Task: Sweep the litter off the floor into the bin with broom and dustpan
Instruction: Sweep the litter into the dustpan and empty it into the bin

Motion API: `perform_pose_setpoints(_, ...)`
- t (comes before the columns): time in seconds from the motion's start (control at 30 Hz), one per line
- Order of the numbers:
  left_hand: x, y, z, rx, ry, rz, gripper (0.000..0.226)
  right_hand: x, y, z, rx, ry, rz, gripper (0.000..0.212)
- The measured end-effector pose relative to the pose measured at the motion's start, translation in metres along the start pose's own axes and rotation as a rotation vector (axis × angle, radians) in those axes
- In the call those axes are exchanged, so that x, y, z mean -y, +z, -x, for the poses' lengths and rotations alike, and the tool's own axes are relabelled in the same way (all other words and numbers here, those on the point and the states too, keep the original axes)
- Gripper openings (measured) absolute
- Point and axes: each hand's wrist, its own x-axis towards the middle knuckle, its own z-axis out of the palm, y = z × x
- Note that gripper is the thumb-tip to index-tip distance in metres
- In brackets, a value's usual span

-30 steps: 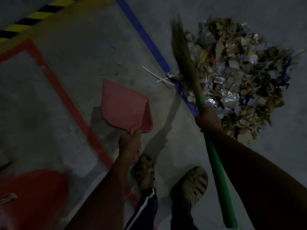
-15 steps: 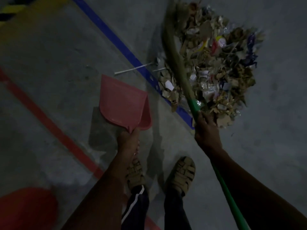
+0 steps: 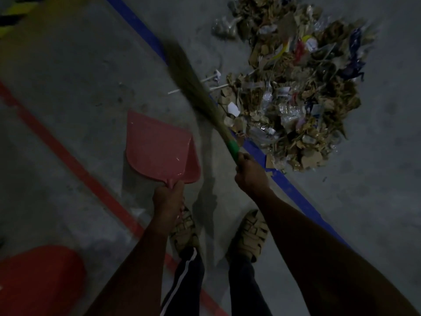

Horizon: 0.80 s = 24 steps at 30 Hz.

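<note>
Green-handled broom beside the litter heap

Straw bristles of the broom [image 3: 193, 87] slant up and away from the right hand [image 3: 250, 176], which is clamped round its green handle; the litter [image 3: 296, 99] lies heaped just right of that grip, across a blue floor line [image 3: 136, 21]. Left of it, the left hand [image 3: 167, 201] grips the pink dustpan [image 3: 157, 147] by its handle. A red bin [image 3: 38, 281] sits below, well apart.

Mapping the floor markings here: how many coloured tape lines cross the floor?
3: a blue line running under the litter pile's edge, a red line left of the dustpan, and a yellow-and-black hazard stripe at the top left corner. More may lie outside the view.
</note>
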Motion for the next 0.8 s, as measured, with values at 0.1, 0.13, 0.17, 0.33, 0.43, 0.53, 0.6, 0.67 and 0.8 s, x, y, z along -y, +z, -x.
perform_pose_setpoints(0.1,0.000,0.003,0.007,0.011,-0.011,0.011,0.037,-0.045,-0.017,0.019,-0.044,0.142,0.055,0.053)
perform_pose_setpoints(0.13,0.000,0.005,0.009,0.009,-0.009,0.014,0.034,-0.058,-0.023,0.024,-0.067,0.168,0.104,0.058)
perform_pose_setpoints(0.17,0.000,0.008,0.012,0.005,-0.004,0.014,0.033,-0.072,-0.029,0.029,-0.092,0.179,0.153,0.062)
perform_pose_setpoints(0.33,0.001,0.028,0.024,0.029,0.004,-0.013,0.039,-0.122,-0.057,0.053,-0.155,0.089,0.319,0.073)
perform_pose_setpoints(0.43,0.004,0.041,0.030,0.080,-0.004,-0.053,0.041,-0.146,-0.059,0.069,-0.167,0.007,0.300,0.070)
perform_pose_setpoints(0.53,0.010,0.054,0.037,0.117,-0.017,-0.097,0.039,-0.164,-0.051,0.080,-0.113,-0.086,0.257,0.066)
perform_pose_setpoints(0.6,0.014,0.062,0.041,0.148,-0.028,-0.115,0.038,-0.177,-0.044,0.083,-0.042,-0.134,0.239,0.062)
perform_pose_setpoints(0.67,0.021,0.068,0.043,0.166,-0.053,-0.136,0.037,-0.189,-0.038,0.083,0.036,-0.123,0.258,0.060)
perform_pose_setpoints(0.8,0.035,0.079,0.043,0.154,-0.084,-0.160,0.039,-0.206,-0.036,0.087,0.028,0.015,0.272,0.061)
